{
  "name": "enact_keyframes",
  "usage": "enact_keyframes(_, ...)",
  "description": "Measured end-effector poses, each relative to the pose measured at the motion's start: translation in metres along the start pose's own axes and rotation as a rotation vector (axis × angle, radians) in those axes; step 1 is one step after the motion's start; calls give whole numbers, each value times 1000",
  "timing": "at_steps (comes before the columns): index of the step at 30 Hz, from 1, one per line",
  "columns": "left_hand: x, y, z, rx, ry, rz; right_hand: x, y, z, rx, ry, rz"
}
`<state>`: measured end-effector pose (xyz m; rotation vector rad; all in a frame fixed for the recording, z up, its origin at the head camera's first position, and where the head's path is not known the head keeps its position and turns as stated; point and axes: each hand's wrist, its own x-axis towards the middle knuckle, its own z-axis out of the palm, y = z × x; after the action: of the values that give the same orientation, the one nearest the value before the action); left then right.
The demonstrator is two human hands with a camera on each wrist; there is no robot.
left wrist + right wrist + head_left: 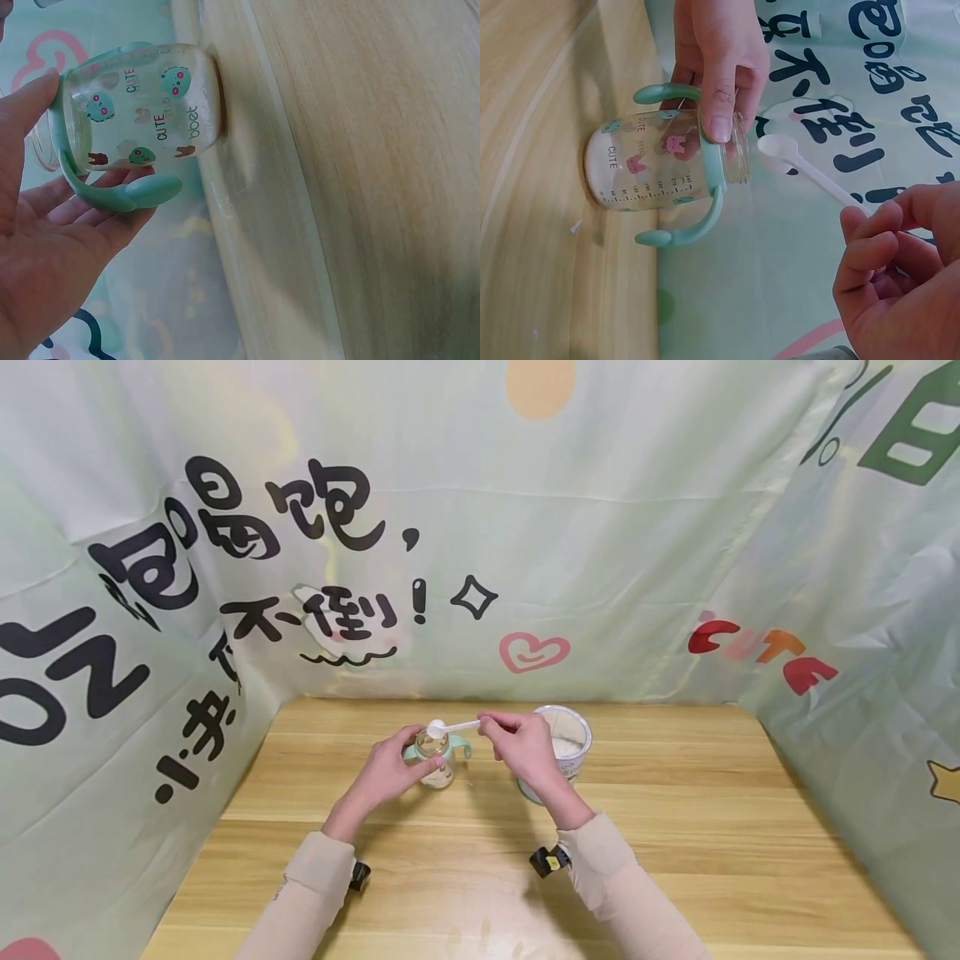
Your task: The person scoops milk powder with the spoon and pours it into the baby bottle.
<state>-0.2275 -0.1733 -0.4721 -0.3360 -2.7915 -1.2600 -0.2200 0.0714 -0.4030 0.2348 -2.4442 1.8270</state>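
Note:
A clear baby bottle (441, 775) with mint-green handles (694, 231) and printed cartoon faces stands upright on the table, its mouth uncovered. My left hand (390, 768) grips it around the collar, thumb on the near side. Something pale lies at the bottom of the bottle. In my right hand (525, 747), thumb and fingers pinch the handle of a white scoop (821, 178). The scoop's bowl is just above the bottle's mouth, apart from it in the right wrist view; what it contains is hard to tell. Right of the bottle, partly behind my right hand, stands an uncovered can (576, 765) of whitish powder (567, 747).
The wooden table (675, 827) ends at a printed fabric backdrop (615, 568) that rises behind and on both sides. A small pale speck (576, 226) lies on the table near the bottle in the right wrist view.

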Motion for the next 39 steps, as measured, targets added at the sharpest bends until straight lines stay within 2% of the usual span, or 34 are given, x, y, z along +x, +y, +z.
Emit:
enact_keyframes(5,-1,1,0,-6,1,-3,-2,-1,0,-3,-24,7)
enact_keyframes(11,-2,1,0,-4,6,-5,-3,1,1,-63,-64,-20)
enact_keyframes(28,-1,1,0,-3,2,-12,-3,5,4,-236,-66,-162)
enact_keyframes(34,0,-1,0,-2,2,-7,-3,5,4,-237,-53,-146)
enact_keyframes(39,0,-1,0,-6,1,3,-3,4,4,-173,-33,-70)
